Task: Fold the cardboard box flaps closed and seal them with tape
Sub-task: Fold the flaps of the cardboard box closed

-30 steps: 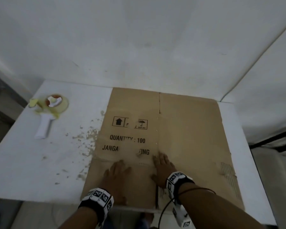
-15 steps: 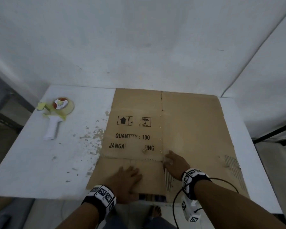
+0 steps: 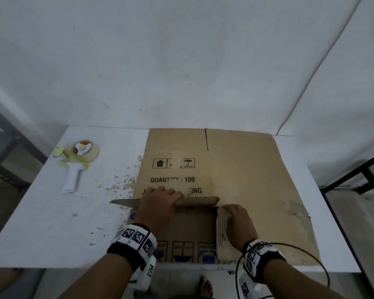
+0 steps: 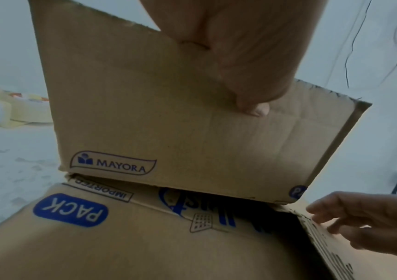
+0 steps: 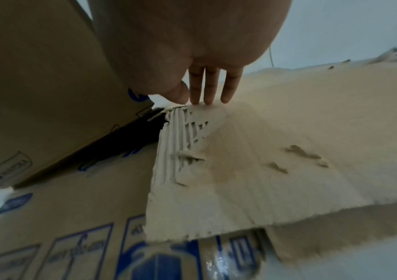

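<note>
A flattened brown cardboard box (image 3: 248,169) lies on the white table (image 3: 52,223). My left hand (image 3: 158,203) grips the top edge of the near left flap (image 3: 200,200) and holds it upright, with the thumb on its printed inner face (image 4: 168,123). The printed panel (image 3: 192,229) beneath it lies uncovered. My right hand (image 3: 235,216) rests with straight fingers (image 5: 207,87) on the torn corner of the near right flap (image 5: 288,151), which lies flat. A tape dispenser (image 3: 78,160) with a white handle lies at the table's far left, away from both hands.
Cardboard scraps and stains (image 3: 121,186) speckle the table left of the box. White walls stand right behind the table. A dark metal frame (image 3: 354,173) is at the right, and a grey frame (image 3: 7,134) at the left. A black cable (image 3: 307,253) loops from my right wrist.
My left hand has raised the near left flap from flat to upright, uncovering the printed panel beneath. My right hand has shifted onto the torn corner of the right flap.
</note>
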